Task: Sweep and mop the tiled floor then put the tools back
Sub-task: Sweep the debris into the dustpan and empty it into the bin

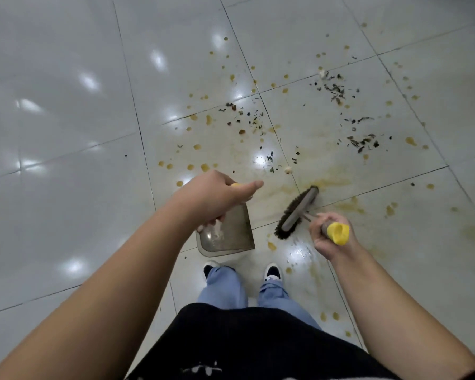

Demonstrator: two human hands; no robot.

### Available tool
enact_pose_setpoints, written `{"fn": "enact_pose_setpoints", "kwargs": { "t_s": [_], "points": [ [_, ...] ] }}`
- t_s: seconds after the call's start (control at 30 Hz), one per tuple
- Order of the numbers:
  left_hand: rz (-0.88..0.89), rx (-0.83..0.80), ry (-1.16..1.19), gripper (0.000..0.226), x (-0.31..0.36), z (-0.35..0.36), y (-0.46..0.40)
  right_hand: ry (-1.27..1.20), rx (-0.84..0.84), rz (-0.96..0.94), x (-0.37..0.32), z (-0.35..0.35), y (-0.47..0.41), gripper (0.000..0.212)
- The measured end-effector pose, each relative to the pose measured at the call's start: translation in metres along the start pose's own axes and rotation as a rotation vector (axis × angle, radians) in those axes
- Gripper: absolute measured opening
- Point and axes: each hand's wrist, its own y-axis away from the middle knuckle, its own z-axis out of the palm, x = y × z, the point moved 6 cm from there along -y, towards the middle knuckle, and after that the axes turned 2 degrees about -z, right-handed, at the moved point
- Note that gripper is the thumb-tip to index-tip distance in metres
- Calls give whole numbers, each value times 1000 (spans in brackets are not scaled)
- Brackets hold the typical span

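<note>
Nearest the camera, 2 shoes [242,271] stand on the pale tiled floor [66,160] below a black top and light blue trousers. Just beyond the shoes lies the dustpan [228,234], its grey tray flat on the tiles. The left hand [214,196] is above the dustpan, fingers curled round its yellow-tipped handle, thumb stretched along the top. To the right of the dustpan, just beside it, the broom [296,213] has its dark bristles on the floor, head angled away from the pan. The right hand [329,234] grips the broom's shaft close under its yellow cap. Beyond the dustpan, a smeared yellowish stain [324,160] spreads across the tiles, with brown drops around it. Farther from the dustpan, dark scraps [335,90] lie in scattered clusters, well apart from the broom.
</note>
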Motion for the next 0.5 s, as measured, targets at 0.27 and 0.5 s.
{"fn": "enact_pose_setpoints", "kwargs": {
  "t_s": [0.27,0.5],
  "points": [
    [-93,16,207,71,-85,-65,17,198,-77,189,58,21,56,43],
    [-124,194,492,70,-162,-161,57,552,-68,203,117,91,61,15]
  ]
}}
